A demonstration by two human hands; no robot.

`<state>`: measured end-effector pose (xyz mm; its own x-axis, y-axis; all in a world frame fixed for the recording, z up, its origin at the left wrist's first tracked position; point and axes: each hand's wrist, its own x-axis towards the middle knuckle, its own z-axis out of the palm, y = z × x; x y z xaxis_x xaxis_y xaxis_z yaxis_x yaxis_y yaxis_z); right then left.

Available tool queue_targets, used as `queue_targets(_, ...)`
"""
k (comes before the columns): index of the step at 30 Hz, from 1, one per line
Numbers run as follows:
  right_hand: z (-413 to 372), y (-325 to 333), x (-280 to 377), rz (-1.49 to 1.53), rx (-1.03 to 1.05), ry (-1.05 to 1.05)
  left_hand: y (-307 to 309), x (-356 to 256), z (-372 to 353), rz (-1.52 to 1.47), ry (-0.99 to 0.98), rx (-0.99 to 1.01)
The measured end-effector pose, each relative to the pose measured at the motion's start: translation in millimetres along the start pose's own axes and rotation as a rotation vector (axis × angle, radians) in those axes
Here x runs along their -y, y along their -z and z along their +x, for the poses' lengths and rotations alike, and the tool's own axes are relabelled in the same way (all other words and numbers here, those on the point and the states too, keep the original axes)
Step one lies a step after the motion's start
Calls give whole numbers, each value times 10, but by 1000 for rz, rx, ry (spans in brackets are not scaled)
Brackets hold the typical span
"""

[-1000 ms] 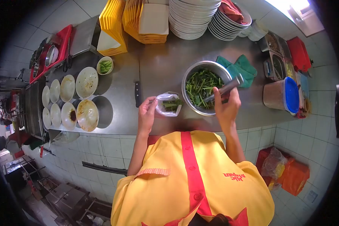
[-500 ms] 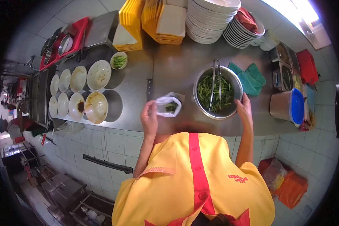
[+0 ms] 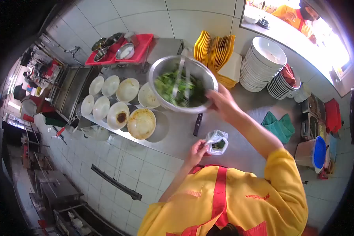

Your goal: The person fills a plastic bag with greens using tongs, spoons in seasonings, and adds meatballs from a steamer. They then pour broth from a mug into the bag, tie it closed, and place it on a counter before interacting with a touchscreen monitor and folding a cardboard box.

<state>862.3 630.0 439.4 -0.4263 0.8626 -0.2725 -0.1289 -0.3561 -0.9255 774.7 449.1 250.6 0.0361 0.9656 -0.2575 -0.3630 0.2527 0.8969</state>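
My right hand [image 3: 225, 103] is closed on the rim of a large metal mixing bowl [image 3: 158, 66], holding it raised over the counter, near the white bowls. Inside are chopped green leafy vegetables [image 3: 170, 87], and metal tongs [image 3: 187, 80] lean in them, blurred. Lower down, the fingers of my left hand [image 3: 196, 153] pinch the edge of a small clear plastic bag [image 3: 216, 137]. The bag's mouth is open, with some greens [image 3: 218, 144] in it. A dark-handled knife [image 3: 198, 125] lies on the counter between the bowl and the bag.
White bowls [image 3: 141, 125], some stained, stand in two rows on the left. Yellow folded cartons [image 3: 214, 51] and stacked white bowls [image 3: 259, 65] line the back. On the right are a green cloth [image 3: 278, 126] and a blue-lidded container [image 3: 308, 153]. A person [image 3: 295, 15] shows through the hatch.
My right hand has lifted the mixing bowl off the counter and carried it leftward across. My left hand still holds the bag. The camera view has turned.
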Motion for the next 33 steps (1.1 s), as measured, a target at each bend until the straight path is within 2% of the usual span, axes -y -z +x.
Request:
queue_targets(1, 276, -308, 67, 12, -83, -53, 12, -20, 29, 27, -5, 42)
queue_targets(3, 999, -753, -72, 47, -215, 65, 13, -116, 65, 70, 2, 113)
queue_targets(5, 1213, -1189, 237, 49, -385, -98, -3, -136, 92, 44, -25, 139)
queue_targets(7, 1781, -1328, 304, 321, -665, -356, 45, -120, 140, 106, -49, 196)
queue_targets(9, 1919, -1361, 279, -58, -617, -117, 30, -146, 158, 27, -14, 180)
queue_targets(10, 2126, -1160, 118, 26, -483, -96, 81, -30, 235, 68, -72, 169)
queue_targets(11, 1798, -1071, 189, -37, -383, 10, 82, -72, 249, 64, -57, 153)
queue_targets(13, 1348, -599, 109, 7, -46, 304, 46, -292, 257, 46, 38, 103)
queue_targets(15, 855, 96, -31, -693, 7, 569, 120, -209, 341, 16, 61, 140)
queue_targets(17, 306, 822, -403, -1045, -60, 566, 66, -414, 384, 31, 152, 41)
queue_targets(18, 54, 1150, -656, -1229, -69, 135, 65, -444, 397, 40, 170, 72)
queue_targets(19, -221, 1418, -967, -1262, 37, -42, 63, -464, 395, 23, 174, 76)
queue_targets(20, -472, 1553, -1243, -1223, 138, -163, 54, -474, 419, 6, 175, 88)
queue_targets(21, -774, 1481, -1352, -890, 85, -179, 52, -464, 443, 17, 192, 141)
queue_targets(23, -1084, 1237, -1519, -444, -123, -230, 29, -389, 496, 3, 253, 120)
queue_targets(25, -1165, 1224, -1769, -444, -237, -50, 20, -165, 629, 77, 184, 195)
queue_targets(27, -1269, 1194, -1748, -177, -458, -13, -264, -269, 624, 90, 207, 285)
queue_targets(28, -1305, 1179, -1773, -166, -497, 5, -368, -230, 644, 110, 177, 324)
queue_targets(30, -1317, 1206, -1820, -474, -745, 347, -667, -312, 669, 164, 199, 372)
queue_targets(31, -1371, 1315, -1808, -468, -766, 360, -842, -340, 656, 203, 218, 386)
queue_targets(33, -1493, 1585, -1608, -494, -418, 49, -1149, -274, 705, 185, 202, 414)
